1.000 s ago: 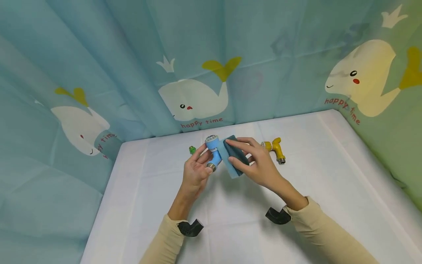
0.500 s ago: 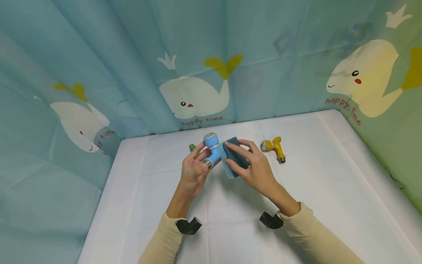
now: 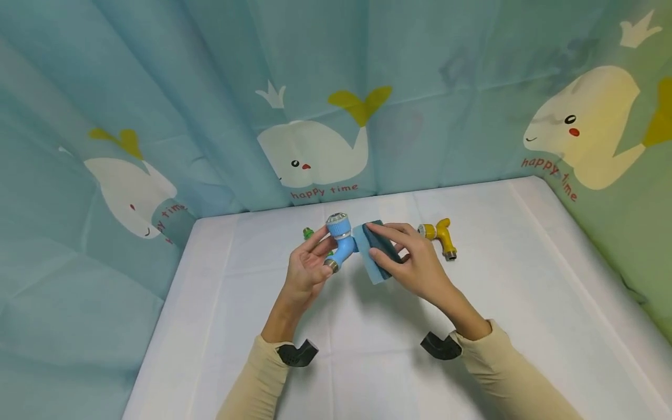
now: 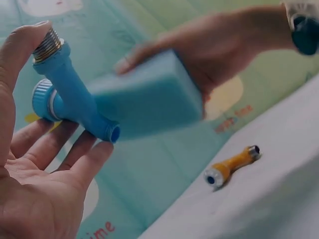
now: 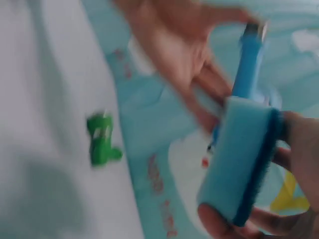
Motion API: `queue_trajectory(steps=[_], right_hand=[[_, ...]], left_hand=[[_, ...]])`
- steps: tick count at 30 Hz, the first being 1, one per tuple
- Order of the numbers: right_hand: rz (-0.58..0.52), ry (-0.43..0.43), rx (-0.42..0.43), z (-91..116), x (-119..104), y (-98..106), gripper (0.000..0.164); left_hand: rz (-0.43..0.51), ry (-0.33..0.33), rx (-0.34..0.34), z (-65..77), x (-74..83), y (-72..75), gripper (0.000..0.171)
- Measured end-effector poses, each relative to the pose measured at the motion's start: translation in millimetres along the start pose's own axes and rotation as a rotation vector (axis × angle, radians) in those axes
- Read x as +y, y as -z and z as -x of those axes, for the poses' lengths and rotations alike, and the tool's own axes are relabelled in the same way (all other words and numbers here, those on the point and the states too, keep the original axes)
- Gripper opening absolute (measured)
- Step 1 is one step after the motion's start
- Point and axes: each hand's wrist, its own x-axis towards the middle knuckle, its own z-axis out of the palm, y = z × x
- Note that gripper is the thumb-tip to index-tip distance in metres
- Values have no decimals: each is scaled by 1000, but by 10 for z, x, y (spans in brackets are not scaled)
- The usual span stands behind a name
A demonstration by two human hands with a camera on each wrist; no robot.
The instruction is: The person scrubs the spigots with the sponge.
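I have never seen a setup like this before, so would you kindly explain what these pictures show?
Gladly. There is no machine here: each grip is a person's bare hand. The wide picture comes from a camera worn on the head, looking forward and down; the two closer ones come from cameras worn on the left and right wrists.

The left hand holds a blue tap between thumb and fingers, with the thumb at its metal threaded end. The right hand holds a two-tone blue sponge close to it; whether they touch is hard to tell. On the white table lie a yellow tap and a green tap.
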Motion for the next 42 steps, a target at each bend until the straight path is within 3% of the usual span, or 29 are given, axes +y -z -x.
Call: queue_trajectory(steps=[6,10,13,18,22,26,33,38,42], right_hand=[[68,73,78,42,-48,-70,48],[7,192,125,54,-109,-133,50],[28,247,134,50,-108,-181,51],[76,222,191,69,-64,-205,48],[58,267,179,39,-129,-202,45],[102,222,172,17,-57,-173,50],[44,179,153,81,28,-149,55],[42,141,164,124,84,-133,55],[44,126,151,156,112,-135,55]], left_hand=[[43,28,66,1,-17,-28,120],[79,74,117,-18,-45,-66,113],[91,105,142,-37,-59,-100,115],[68,123,174,-40,-72,-123,113],[57,139,192,-73,-74,-140,118],[46,149,178,-79,-88,-137,120],[80,211,153,-39,-142,-134,107],[30,241,171,-24,-172,-123,109],[14,246,166,1,-195,-104,95]])
